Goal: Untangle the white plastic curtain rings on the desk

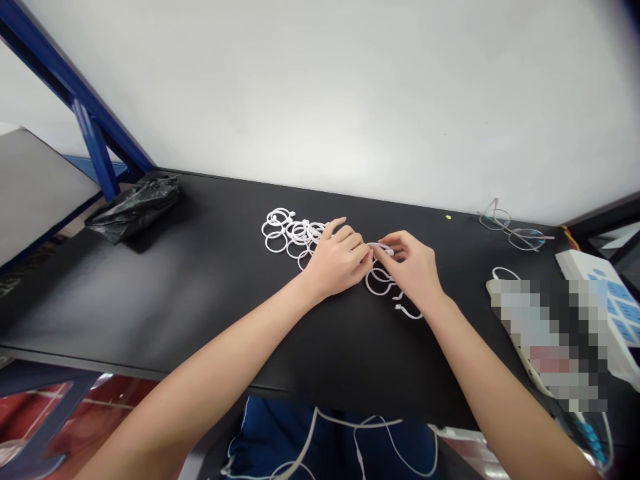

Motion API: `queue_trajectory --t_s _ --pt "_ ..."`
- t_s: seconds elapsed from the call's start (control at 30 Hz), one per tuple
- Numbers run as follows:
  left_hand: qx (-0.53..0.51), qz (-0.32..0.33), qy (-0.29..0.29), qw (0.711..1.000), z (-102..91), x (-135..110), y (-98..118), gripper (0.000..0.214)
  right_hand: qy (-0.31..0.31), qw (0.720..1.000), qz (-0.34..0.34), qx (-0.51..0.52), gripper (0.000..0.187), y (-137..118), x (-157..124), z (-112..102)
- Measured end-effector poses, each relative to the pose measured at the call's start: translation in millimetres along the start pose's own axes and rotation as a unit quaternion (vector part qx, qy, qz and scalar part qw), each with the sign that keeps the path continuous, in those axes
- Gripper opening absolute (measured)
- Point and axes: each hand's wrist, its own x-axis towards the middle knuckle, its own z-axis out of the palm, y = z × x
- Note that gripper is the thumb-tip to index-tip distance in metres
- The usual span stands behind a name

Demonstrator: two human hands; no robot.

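Note:
A heap of several white plastic rings (290,233) lies on the black table (200,293), just left of my hands. My left hand (339,259) and my right hand (411,267) meet over the table's middle. Both pinch the same white ring (381,248) between fingertips and thumbs. A few more white rings (379,281) lie under and beside my right hand, and an opened one (409,312) rests by my right wrist.
A crumpled black plastic bag (134,207) sits at the table's far left. Wire-framed glasses (515,230) lie at the far right by the white wall. A blurred flat object (550,340) and a white device with blue buttons (605,293) occupy the right edge. A blue steel frame (95,143) stands left.

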Motion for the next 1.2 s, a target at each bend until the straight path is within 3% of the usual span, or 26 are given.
queue_trajectory --t_s 0.17,0.23,0.33,0.43,0.6,0.77,0.97,1.2 --pt "-0.034 -0.013 -0.033 0.999 -7.4 2.8 3.0 0.021 0.117 0.99 -0.069 0.024 0.029 -6.6 -2.7 -0.9" --pt "-0.062 -0.016 -0.038 0.997 -10.6 3.9 4.7 0.029 0.156 0.981 -0.108 0.039 0.031 -11.4 -6.5 -0.9" --pt "-0.087 -0.007 -0.028 0.996 -12.6 4.8 7.1 0.039 0.184 0.968 -0.16 0.061 0.035 -16.5 -14.7 1.9" --pt "-0.09 0.022 -0.031 0.995 -11.6 5.1 9.5 0.035 0.193 0.961 -0.186 0.064 0.028 -17.5 -22.6 8.9" --pt "-0.106 0.034 -0.015 0.994 -8.6 4.7 13.0 0.028 0.209 0.961 -0.119 0.139 0.01 -20.4 -27.2 17.6" --pt "-0.09 0.039 -0.035 0.995 -7.1 3.7 13.6 0.024 0.237 0.953 -0.049 0.18 0.015 -31.6 -24.2 13.5" --pt "-0.068 0.065 -0.05 0.994 -5.1 2.8 13.7 0.03 0.155 0.947 0.039 0.278 0.022 -29.1 -16.9 9.9" --pt "-0.062 0.093 -0.037 0.993 -5.1 3.9 14.0 0.03 0.033 0.935 0.065 0.347 0.029 -21.5 -11.0 6.6"
